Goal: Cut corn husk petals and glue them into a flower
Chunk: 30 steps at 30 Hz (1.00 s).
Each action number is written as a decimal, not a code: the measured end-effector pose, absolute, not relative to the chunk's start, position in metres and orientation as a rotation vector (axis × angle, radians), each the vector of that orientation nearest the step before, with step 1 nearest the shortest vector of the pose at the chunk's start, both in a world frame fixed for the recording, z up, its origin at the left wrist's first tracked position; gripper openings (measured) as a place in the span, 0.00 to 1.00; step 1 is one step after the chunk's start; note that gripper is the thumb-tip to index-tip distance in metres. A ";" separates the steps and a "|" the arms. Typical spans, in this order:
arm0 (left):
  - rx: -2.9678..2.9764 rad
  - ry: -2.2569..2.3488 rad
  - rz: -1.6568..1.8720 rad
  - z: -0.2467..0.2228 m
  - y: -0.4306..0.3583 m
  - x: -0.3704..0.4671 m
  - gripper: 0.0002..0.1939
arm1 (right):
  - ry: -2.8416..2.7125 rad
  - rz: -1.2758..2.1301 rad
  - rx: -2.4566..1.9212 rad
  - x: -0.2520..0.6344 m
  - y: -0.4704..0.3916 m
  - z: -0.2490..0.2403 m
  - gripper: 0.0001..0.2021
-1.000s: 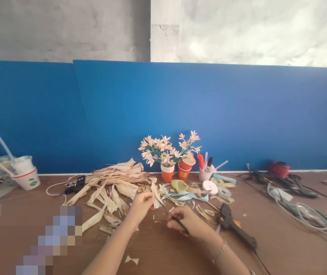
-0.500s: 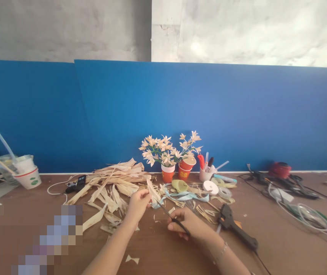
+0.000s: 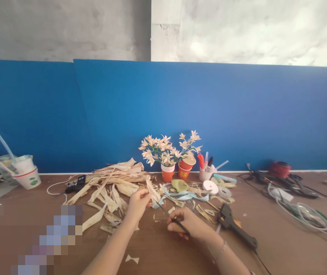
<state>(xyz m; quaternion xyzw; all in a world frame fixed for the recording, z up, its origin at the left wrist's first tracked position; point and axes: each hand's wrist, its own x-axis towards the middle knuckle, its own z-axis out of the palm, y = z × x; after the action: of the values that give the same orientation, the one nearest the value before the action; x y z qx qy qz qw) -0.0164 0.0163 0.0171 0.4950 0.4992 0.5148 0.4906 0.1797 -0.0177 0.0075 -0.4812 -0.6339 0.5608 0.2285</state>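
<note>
My left hand (image 3: pixel 139 202) pinches a pale strip of dried corn husk (image 3: pixel 152 191) between thumb and fingers. My right hand (image 3: pixel 182 222) is closed around the dark handles of a pair of scissors (image 3: pixel 169 215). The blades point up and left, with their tips close to the lower edge of the husk strip; whether they touch it I cannot tell. Left of and behind my left hand lies a heap of dried husks (image 3: pixel 120 173). Small cut scraps (image 3: pixel 131 259) lie on the brown table in front of me.
Husk flowers (image 3: pixel 160 147) stand in red paper cups (image 3: pixel 167 175) at the back. Beside them are a cup of pens (image 3: pixel 206 173), a white tape roll (image 3: pixel 210 187) and blue ribbon (image 3: pixel 188 196). A black glue gun (image 3: pixel 236 227) with its cord lies right of my right hand. Cables (image 3: pixel 301 214) lie farther right.
The husk strip has turned slightly in my left fingers, its free end now showing wider beside the scissor tips. Both hands stay almost in place.
</note>
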 end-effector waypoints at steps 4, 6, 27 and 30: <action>1.163 1.201 1.245 0.015 0.017 -0.017 0.10 | -1.753 1.535 -1.313 0.179 -0.017 0.007 0.16; 1.155 1.192 1.243 0.015 0.017 -0.017 0.10 | -1.753 1.538 -1.308 0.179 -0.017 0.007 0.17; 0.918 1.125 1.292 0.019 0.013 -0.015 0.11 | -1.760 1.472 -1.340 0.177 -0.015 0.003 0.16; 0.872 1.127 1.294 0.017 0.013 -0.013 0.12 | -1.757 1.468 -1.337 0.176 -0.015 0.002 0.17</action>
<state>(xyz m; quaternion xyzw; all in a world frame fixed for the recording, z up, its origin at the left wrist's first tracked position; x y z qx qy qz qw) -0.0132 0.0127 0.0173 0.3717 0.4805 0.5516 0.5716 0.1761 -0.0151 0.0019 -0.4892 -0.6428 0.5370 0.2429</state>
